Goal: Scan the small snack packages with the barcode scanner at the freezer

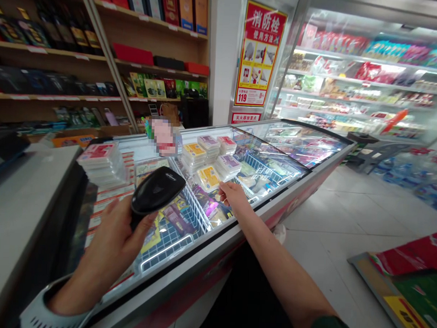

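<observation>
My left hand [111, 241] grips a black handheld barcode scanner [158, 188], its head tilted over the chest freezer's glass lid. At the near corner of a clear plastic pack with a yellow label [208, 178], my right hand [232, 195] has its fingers curled and pinched on the edge. Behind that pack stand short stacks of similar packs: yellow-labelled ones [194, 153], purple-labelled ones [228, 166] and a red-labelled one [226, 144]. Another stack with a red label [102, 162] sits to the left of the scanner.
Below the glass, white wire baskets [195, 206] hold wrapped goods. A grey counter [27, 191] stands at the left. Shelves of bottles and boxes [132, 55] rise behind. To the right are a lit display fridge [365, 78], large water bottles [415, 166] and a display with a price card [408, 316].
</observation>
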`<state>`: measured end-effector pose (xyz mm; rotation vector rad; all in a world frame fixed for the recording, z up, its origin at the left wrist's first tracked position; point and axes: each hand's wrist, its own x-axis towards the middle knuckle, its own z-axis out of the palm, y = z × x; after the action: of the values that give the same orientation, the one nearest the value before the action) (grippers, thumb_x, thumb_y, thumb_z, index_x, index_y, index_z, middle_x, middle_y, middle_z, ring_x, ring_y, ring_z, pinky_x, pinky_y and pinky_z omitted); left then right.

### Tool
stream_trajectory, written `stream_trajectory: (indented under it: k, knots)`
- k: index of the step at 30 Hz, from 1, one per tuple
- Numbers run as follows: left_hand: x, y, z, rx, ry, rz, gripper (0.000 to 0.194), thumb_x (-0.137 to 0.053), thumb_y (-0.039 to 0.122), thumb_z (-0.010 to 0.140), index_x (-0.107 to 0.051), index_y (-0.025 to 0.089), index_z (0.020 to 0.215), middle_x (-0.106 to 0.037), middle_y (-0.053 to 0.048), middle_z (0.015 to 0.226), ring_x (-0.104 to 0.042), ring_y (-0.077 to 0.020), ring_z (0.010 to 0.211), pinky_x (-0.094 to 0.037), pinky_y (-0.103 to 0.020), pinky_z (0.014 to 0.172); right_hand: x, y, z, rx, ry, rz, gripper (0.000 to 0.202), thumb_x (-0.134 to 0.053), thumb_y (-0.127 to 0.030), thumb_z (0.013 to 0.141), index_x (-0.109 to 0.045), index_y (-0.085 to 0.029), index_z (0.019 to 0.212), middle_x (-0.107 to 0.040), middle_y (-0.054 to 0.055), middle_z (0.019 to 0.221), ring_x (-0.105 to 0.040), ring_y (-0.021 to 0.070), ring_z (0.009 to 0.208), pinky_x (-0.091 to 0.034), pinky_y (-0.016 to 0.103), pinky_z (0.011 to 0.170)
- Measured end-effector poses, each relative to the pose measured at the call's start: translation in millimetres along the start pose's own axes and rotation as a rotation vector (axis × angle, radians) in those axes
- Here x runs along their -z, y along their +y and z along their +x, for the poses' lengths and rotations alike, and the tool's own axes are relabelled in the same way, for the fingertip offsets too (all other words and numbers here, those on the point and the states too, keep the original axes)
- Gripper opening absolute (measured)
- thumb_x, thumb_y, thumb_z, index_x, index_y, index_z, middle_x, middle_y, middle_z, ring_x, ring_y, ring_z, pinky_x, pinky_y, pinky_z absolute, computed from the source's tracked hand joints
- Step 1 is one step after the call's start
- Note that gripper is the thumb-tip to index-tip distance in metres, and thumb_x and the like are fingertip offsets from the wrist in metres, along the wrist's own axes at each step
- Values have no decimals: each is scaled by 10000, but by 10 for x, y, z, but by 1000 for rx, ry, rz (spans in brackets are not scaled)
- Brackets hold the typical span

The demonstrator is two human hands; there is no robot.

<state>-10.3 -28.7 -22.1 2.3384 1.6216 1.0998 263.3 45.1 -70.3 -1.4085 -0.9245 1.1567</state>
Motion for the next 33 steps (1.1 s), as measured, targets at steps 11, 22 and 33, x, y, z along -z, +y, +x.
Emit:
stream_trajectory:
  k: [11,22,33]
  knots:
    - [-25,11,16,-4,7,-32,303,-479,506,902,-572,230,988,-658,-73,932,-576,-284,893,-443,-456,831,-10,-57,172,-45,4,7,378,-697,-445,837,-564,-170,615,-542,-28,483,-487,85,383,-303,202,346]
    - [162,-120,85,220,232,16,354,-510,493,861,-594,184,1013,-675,-66,899,-625,-260,847,-466,-396,824,-209,-1,-72,267,-90,-218,314,-572,-455,851,-604,-177,708,-604,-29,570,-501,72,400,-325,192,396]
    - [472,-412,144,540,711,-6,501,-561,479,861,-617,148,1233,-706,-131,1059,-647,-304,989,-488,-434,872,-1392,-316,-80,35,-377,-202,213,-614,-313,888,-610,-166,733,-637,-12,662,-567,79,451,-335,171,383]
